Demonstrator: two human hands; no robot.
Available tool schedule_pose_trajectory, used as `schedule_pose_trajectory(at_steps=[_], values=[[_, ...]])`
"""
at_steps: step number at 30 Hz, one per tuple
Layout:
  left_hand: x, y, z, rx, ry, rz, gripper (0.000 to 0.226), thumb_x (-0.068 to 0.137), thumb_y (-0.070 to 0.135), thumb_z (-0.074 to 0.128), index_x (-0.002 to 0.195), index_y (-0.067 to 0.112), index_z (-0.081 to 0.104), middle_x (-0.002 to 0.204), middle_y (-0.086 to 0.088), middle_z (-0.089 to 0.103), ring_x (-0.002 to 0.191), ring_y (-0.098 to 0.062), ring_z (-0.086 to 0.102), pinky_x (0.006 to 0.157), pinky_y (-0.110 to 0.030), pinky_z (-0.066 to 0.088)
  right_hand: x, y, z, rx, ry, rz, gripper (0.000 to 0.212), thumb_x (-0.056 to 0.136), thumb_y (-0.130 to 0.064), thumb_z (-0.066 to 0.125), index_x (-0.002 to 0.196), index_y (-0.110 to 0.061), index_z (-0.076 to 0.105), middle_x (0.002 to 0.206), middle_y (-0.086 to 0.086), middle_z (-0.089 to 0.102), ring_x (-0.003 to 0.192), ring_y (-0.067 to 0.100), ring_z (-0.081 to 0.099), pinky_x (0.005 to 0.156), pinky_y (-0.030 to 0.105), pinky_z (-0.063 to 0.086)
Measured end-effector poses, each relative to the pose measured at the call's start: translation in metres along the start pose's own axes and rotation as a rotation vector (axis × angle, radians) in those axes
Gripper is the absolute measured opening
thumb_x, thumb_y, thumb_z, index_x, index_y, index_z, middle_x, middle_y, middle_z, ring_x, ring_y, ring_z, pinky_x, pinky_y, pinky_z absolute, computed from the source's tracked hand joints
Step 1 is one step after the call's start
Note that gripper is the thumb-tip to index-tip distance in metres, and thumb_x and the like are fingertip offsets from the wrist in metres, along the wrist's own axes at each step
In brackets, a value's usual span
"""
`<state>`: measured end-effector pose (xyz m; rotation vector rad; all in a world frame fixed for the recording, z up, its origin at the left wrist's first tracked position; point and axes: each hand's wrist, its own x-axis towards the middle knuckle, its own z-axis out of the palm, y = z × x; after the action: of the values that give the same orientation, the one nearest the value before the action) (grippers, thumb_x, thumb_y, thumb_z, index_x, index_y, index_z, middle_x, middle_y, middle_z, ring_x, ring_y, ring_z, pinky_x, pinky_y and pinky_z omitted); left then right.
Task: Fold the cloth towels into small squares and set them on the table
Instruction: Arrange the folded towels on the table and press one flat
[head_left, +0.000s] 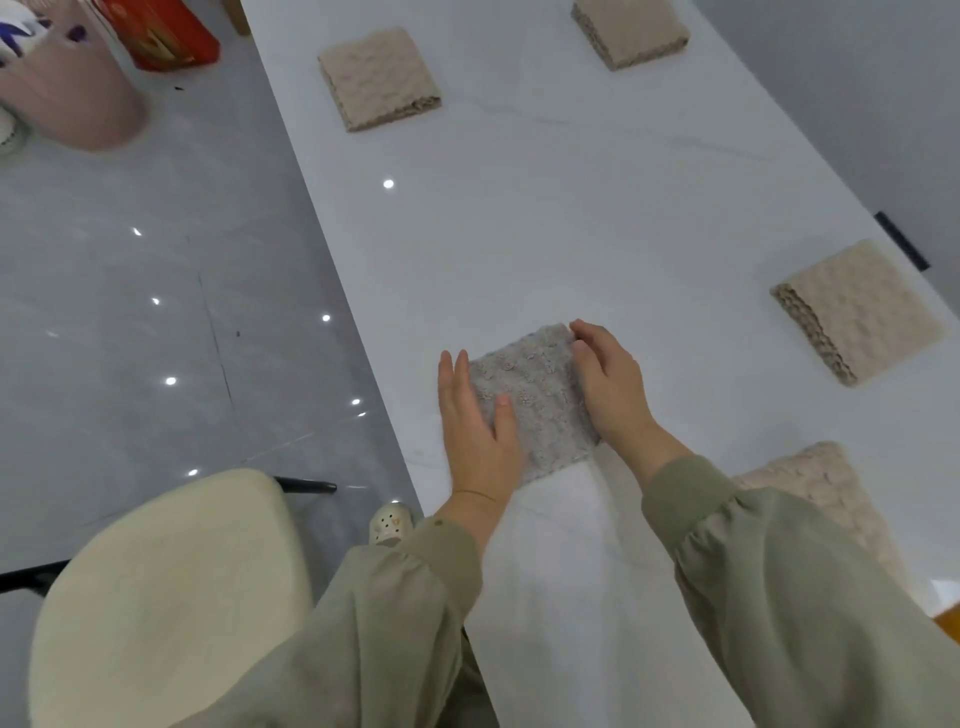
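Note:
A grey textured towel (535, 395), folded into a small square, lies on the white table (597, 208) near its left edge. My left hand (475, 421) lies flat along the towel's left side, thumb on top of the cloth. My right hand (608, 384) presses on the towel's right side, fingers slightly bent over the far corner. Three beige folded towels sit on the table: one far left (379, 78), one far right (631, 31), one at the right edge (857, 312). Another pale towel (810, 493) lies behind my right sleeve, partly hidden.
A cream chair seat (166, 597) stands at the lower left on the glossy grey floor. A pink container (72, 98) and a red box (161, 36) sit on the floor at the upper left. A dark object (901, 241) lies at the table's right edge.

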<state>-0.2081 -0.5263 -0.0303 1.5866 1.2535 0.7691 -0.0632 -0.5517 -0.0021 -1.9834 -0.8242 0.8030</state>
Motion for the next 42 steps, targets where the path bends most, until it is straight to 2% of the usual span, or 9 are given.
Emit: schedule_pose_trajectory(at_steps=[4, 7, 13, 17, 20, 23, 28, 38, 42], values=[[0.036, 0.007, -0.038, 0.620, -0.205, 0.265, 0.064, 0.091, 0.039, 0.021, 0.150, 0.016, 0.015, 0.159, -0.008, -0.002, 0.145, -0.020, -0.010, 0.115, -0.040, -0.006, -0.007, -0.005, -0.003, -0.415, 0.035, -0.148, 0.047, 0.098, -0.031, 0.038, 0.141, -0.010, 0.039, 0.155, 0.004, 0.025, 0.143, 0.017, 0.020, 0.117, 0.033, 0.011], [0.075, 0.022, -0.053, 0.946, -0.277, 0.523, 0.066, 0.089, 0.041, 0.019, 0.150, 0.016, 0.015, 0.158, -0.011, 0.003, 0.146, -0.029, -0.004, 0.113, -0.048, -0.002, -0.003, -0.022, 0.003, -0.733, 0.084, -0.152, 0.064, 0.089, -0.041, 0.023, 0.143, -0.010, 0.032, 0.158, 0.010, 0.012, 0.146, 0.023, 0.007, 0.116, 0.046, 0.001], [0.168, 0.055, -0.046, 1.040, -0.468, 0.728, 0.067, 0.097, 0.039, 0.034, 0.150, 0.020, -0.001, 0.159, -0.005, -0.007, 0.140, -0.019, -0.022, 0.112, -0.044, -0.011, 0.038, -0.065, 0.024, -0.893, 0.239, 0.060, 0.062, 0.097, -0.041, 0.030, 0.149, -0.013, 0.017, 0.159, 0.009, -0.003, 0.146, 0.024, -0.007, 0.115, 0.050, -0.006], [0.233, 0.075, -0.059, 1.097, -0.588, 1.007, 0.071, 0.091, 0.039, 0.048, 0.149, 0.014, 0.016, 0.157, -0.011, 0.017, 0.145, -0.030, 0.009, 0.112, -0.049, 0.007, 0.067, -0.095, 0.040, -0.900, 0.318, 0.247, 0.062, 0.098, -0.043, 0.026, 0.150, -0.013, 0.012, 0.159, 0.009, -0.007, 0.146, 0.024, -0.009, 0.114, 0.051, -0.006], [0.283, 0.090, -0.080, 1.130, -0.641, 1.151, 0.070, 0.091, 0.040, 0.047, 0.149, 0.015, 0.017, 0.157, -0.011, 0.016, 0.145, -0.031, 0.010, 0.112, -0.049, 0.005, 0.084, -0.121, 0.059, -0.873, 0.392, 0.317, 0.062, 0.097, -0.042, 0.029, 0.149, -0.011, 0.016, 0.159, 0.010, -0.003, 0.146, 0.025, -0.006, 0.115, 0.052, -0.003], [0.324, 0.106, -0.094, 1.135, -0.675, 1.187, 0.068, 0.096, 0.042, 0.037, 0.150, 0.018, 0.003, 0.159, -0.008, 0.001, 0.146, -0.028, -0.005, 0.113, -0.047, -0.006, 0.107, -0.149, 0.082, -0.840, 0.413, 0.361, 0.061, 0.097, -0.041, 0.030, 0.149, -0.011, 0.018, 0.159, 0.010, -0.001, 0.146, 0.026, -0.004, 0.115, 0.051, -0.002], [0.389, 0.114, -0.099, 1.147, -0.747, 1.182, 0.068, 0.098, 0.040, 0.030, 0.149, 0.019, -0.011, 0.157, -0.007, -0.015, 0.144, -0.026, -0.018, 0.112, -0.045, -0.013, 0.164, -0.178, 0.096, -0.830, 0.432, 0.342, 0.060, 0.097, -0.040, 0.032, 0.148, -0.011, 0.019, 0.159, 0.010, 0.002, 0.147, 0.026, -0.001, 0.116, 0.050, -0.001], [0.523, 0.097, -0.088, 1.101, -0.783, 1.061, 0.060, 0.100, 0.033, 0.026, 0.150, 0.019, -0.004, 0.159, -0.005, -0.008, 0.145, -0.023, -0.013, 0.116, -0.043, -0.006, 0.310, -0.201, 0.137, -0.672, 0.461, 0.325, 0.058, 0.098, -0.038, 0.031, 0.147, -0.010, 0.022, 0.159, 0.011, 0.006, 0.146, 0.025, 0.002, 0.117, 0.044, 0.003], [0.573, 0.092, -0.090, 1.042, -0.888, 1.030, 0.057, 0.100, 0.029, 0.027, 0.151, 0.017, 0.002, 0.159, -0.005, -0.003, 0.146, -0.021, -0.009, 0.117, -0.041, -0.002, 0.347, -0.212, 0.160, -0.449, 0.516, 0.304, 0.052, 0.099, -0.032, 0.034, 0.145, -0.007, 0.028, 0.156, 0.012, 0.017, 0.144, 0.026, 0.015, 0.118, 0.042, 0.011]])
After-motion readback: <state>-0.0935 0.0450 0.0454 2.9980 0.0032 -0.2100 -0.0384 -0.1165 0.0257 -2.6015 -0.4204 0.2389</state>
